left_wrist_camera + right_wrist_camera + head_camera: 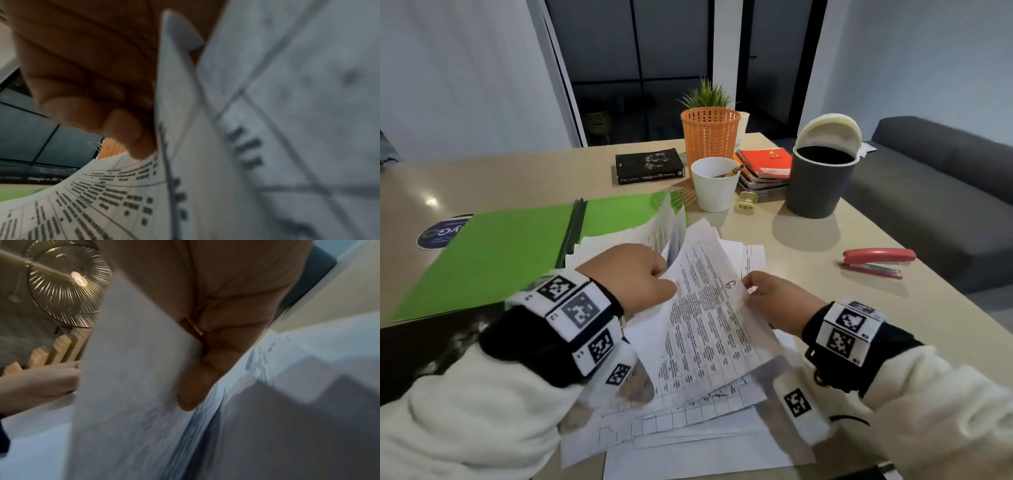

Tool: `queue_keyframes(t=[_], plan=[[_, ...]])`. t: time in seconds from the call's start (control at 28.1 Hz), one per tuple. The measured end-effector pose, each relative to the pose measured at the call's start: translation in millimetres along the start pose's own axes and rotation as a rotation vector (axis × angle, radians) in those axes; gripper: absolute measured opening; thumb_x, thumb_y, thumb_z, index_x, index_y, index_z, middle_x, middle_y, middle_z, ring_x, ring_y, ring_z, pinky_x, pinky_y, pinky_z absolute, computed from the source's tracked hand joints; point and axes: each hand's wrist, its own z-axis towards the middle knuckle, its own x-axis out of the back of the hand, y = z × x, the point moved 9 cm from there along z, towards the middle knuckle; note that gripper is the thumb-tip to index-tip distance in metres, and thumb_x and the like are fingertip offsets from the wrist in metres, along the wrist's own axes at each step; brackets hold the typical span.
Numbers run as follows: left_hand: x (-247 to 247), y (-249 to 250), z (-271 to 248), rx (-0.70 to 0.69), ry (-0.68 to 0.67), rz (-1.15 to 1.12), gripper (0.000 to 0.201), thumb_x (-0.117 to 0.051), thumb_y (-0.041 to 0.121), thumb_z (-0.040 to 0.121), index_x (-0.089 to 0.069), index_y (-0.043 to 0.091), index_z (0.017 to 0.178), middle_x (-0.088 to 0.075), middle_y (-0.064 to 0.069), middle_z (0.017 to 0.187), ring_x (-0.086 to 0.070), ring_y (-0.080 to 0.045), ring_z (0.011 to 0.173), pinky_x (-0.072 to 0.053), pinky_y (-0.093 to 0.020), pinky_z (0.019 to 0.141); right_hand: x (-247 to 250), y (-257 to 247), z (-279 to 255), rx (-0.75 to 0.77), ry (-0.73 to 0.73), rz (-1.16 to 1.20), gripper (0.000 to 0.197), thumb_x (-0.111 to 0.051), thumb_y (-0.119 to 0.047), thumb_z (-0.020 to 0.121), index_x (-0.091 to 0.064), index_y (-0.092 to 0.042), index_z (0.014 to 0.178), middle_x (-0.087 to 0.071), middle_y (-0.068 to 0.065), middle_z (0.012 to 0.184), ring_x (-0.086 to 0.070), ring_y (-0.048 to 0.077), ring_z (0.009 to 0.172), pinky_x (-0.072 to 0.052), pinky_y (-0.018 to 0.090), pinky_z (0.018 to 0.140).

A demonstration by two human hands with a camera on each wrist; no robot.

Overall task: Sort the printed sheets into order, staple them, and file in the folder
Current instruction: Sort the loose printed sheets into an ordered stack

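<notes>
Sorting step: both hands work the loose printed sheets (702, 308) on the table (808, 240), beside the open green folder (493, 253).

The right hand (774, 301) pinches the lifted top sheet's edge by its handwritten mark; the left hand (633, 274) curls round raised pages, seemingly as a separate batch, though blur hides this. Reading each mark before placing it, and keeping the stacks apart, should serve best; the red stapler (876, 262) lies untouched.
</notes>
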Motion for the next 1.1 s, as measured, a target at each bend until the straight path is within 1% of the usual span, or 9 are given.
queue_keyframes(t=[0.18, 0.32, 0.39, 0.5, 0.64, 0.82, 0.93, 1.03, 1.1], plan=[[-21, 16, 4, -0.053, -0.036, 0.022, 0.039, -0.053, 0.027, 0.082, -0.026, 0.017, 0.056, -0.025, -0.001, 0.055, -0.028, -0.018, 0.052, -0.023, -0.028, 0.053, -24, -8, -4, 0.039, -0.128, -0.027, 0.008, -0.043, -0.017, 0.095, -0.046, -0.024, 0.097, -0.070, 0.006, 0.102, -0.068, 0.025, 0.092, -0.055, 0.043, 0.086], [-43, 24, 6, -0.092, -0.098, 0.083, 0.033, -0.053, 0.030, 0.082, -0.032, 0.017, 0.060, -0.033, 0.000, 0.059, -0.035, -0.018, 0.056, -0.028, -0.028, 0.056, -31, -2, -4, 0.037, -0.199, 0.003, 0.004, -0.051, -0.019, 0.095, -0.048, -0.020, 0.099, -0.066, -0.001, 0.083, -0.065, 0.012, 0.071, -0.055, 0.022, 0.068], [-54, 26, 5, -0.110, -0.135, 0.102, 0.027, -0.053, 0.030, 0.083, -0.035, 0.018, 0.067, -0.036, 0.003, 0.063, -0.034, -0.015, 0.057, -0.027, -0.028, 0.054, -28, 6, -4, 0.010, -0.213, 0.102, 0.001, -0.051, -0.015, 0.095, -0.052, -0.015, 0.095, -0.064, 0.002, 0.077, -0.062, 0.015, 0.066, -0.054, 0.027, 0.069], [-66, 26, 4, -0.113, -0.186, 0.076, 0.017, -0.052, 0.028, 0.085, -0.041, 0.021, 0.096, -0.041, 0.006, 0.068, -0.037, -0.010, 0.056, -0.028, -0.026, 0.050, -5, 23, -1, -0.001, -0.119, 0.149, 0.010, -0.053, -0.013, 0.094, -0.058, -0.018, 0.086, -0.063, 0.004, 0.081, -0.060, 0.018, 0.074, -0.053, 0.034, 0.077], [-79, 31, 4, -0.145, -0.293, 0.034, 0.071, -0.049, 0.021, 0.085, -0.013, 0.046, 0.141, -0.053, 0.003, 0.074, -0.047, -0.009, 0.057, -0.041, -0.026, 0.055, 28, 52, -3, -0.068, 0.058, 0.144, 0.006, -0.054, -0.014, 0.093, -0.059, -0.017, 0.091, -0.063, 0.003, 0.079, -0.059, 0.016, 0.072, -0.053, 0.034, 0.079], [-93, 43, 8, -0.182, -0.365, 0.076, 0.072, -0.040, 0.013, 0.085, -0.018, 0.060, 0.136, -0.043, 0.004, 0.138, -0.055, -0.014, 0.105, -0.049, -0.033, 0.090, 15, 71, -14, -0.162, -0.049, 0.227, 0.009, -0.052, -0.007, 0.093, -0.059, -0.012, 0.097, -0.068, 0.007, 0.074, -0.063, 0.015, 0.058, -0.053, 0.021, 0.059], [-100, 49, 10, -0.166, -0.381, 0.156, 0.049, -0.040, 0.014, 0.089, -0.042, 0.041, 0.129, -0.044, 0.004, 0.129, -0.049, -0.016, 0.111, -0.043, -0.030, 0.091, 11, 73, -13, -0.158, -0.050, 0.206, 0.014, -0.057, -0.014, 0.091, -0.059, -0.013, 0.105, -0.071, 0.006, 0.078, -0.065, 0.017, 0.062, -0.054, 0.023, 0.063], [-102, 50, 14, -0.122, -0.338, 0.141, 0.020, -0.041, 0.025, 0.091, -0.057, 0.021, 0.103, -0.053, 0.003, 0.110, -0.053, -0.015, 0.095, -0.041, -0.026, 0.074, 11, 70, -12, -0.137, -0.042, 0.199, 0.013, -0.061, -0.017, 0.089, -0.058, -0.017, 0.102, -0.070, 0.002, 0.075, -0.065, 0.015, 0.061, -0.051, 0.022, 0.063], [-102, 51, 15, -0.105, -0.313, 0.156, 0.028, -0.041, 0.041, 0.091, -0.055, 0.017, 0.088, -0.056, -0.002, 0.095, -0.054, -0.018, 0.083, -0.039, -0.027, 0.064, 10, 65, -12, -0.102, -0.065, 0.166, 0.009, -0.063, -0.016, 0.087, -0.060, -0.019, 0.094, -0.069, -0.003, 0.073, -0.065, 0.012, 0.064, -0.051, 0.024, 0.068]])
